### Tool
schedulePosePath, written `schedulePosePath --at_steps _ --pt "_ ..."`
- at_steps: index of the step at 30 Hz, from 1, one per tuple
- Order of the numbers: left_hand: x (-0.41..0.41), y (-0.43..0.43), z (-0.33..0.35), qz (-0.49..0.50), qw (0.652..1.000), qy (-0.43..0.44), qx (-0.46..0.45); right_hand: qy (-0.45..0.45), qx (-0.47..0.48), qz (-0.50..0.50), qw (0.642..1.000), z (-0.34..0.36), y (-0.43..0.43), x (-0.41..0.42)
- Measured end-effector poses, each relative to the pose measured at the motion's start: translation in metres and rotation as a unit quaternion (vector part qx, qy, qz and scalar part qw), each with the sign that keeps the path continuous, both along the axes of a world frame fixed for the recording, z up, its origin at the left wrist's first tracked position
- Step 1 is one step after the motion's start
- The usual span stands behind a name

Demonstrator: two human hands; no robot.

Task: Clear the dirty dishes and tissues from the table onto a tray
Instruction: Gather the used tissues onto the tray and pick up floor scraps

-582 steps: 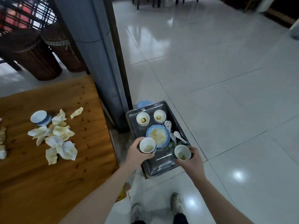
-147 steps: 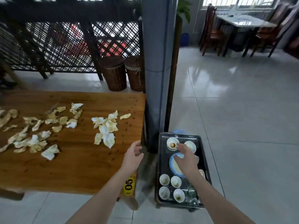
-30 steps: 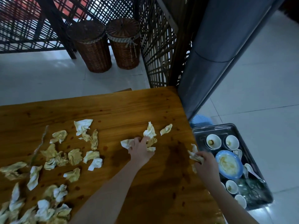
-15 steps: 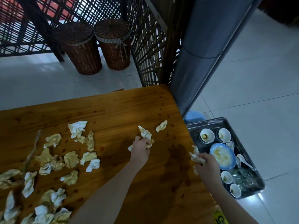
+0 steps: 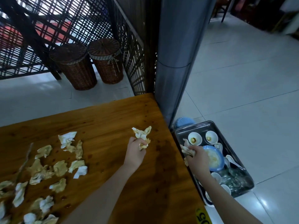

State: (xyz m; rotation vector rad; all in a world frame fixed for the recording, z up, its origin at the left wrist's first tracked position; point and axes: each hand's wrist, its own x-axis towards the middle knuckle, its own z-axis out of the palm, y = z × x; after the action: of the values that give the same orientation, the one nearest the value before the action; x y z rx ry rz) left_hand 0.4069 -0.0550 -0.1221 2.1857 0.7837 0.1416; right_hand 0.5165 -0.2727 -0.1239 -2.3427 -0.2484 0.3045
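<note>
Left hand grips a tissue wad over the table; right hand grips a second wad over the tray. Step in hand: tissue transfer. Next, release both wads onto the tray, then collect loose tissues. Left wad's long axis runs out of the fist, tips pointing away.

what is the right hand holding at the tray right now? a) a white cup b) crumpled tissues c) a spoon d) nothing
b: the right hand grips crumpled tissues at the near-table edge of the tray.
</note>
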Motion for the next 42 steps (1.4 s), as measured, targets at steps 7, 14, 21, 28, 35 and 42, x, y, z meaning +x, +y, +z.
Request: schedulePosePath --at_steps 7,14,21,28,35,42 --pt "0.057 -0.07 0.013 0.018 1.0 -0.014 0.0 0.004 -0.011 0.015 1.0 0.001 -0.065 0.057" --pt "0.128 -0.142 0.007 0.005 1.0 0.001 -0.018 0.013 -0.015 0.001 1.0 -0.004 -0.127 0.125" --pt "0.182 -0.188 -0.008 -0.005 0.999 0.007 -0.033 0.042 -0.024 0.005 0.999 -0.02 -0.167 0.174" --pt "0.23 -0.219 -0.012 -0.021 0.998 0.01 -0.051 0.067 -0.031 0.003 0.997 -0.033 -0.187 0.214" --pt "0.256 -0.231 -0.01 -0.021 0.997 0.006 -0.08 0.082 0.003 0.012 0.997 -0.039 -0.199 0.232" --pt "0.28 -0.255 -0.017 -0.057 0.993 0.0 -0.103 0.078 0.014 -0.019 0.997 -0.041 -0.224 0.244"
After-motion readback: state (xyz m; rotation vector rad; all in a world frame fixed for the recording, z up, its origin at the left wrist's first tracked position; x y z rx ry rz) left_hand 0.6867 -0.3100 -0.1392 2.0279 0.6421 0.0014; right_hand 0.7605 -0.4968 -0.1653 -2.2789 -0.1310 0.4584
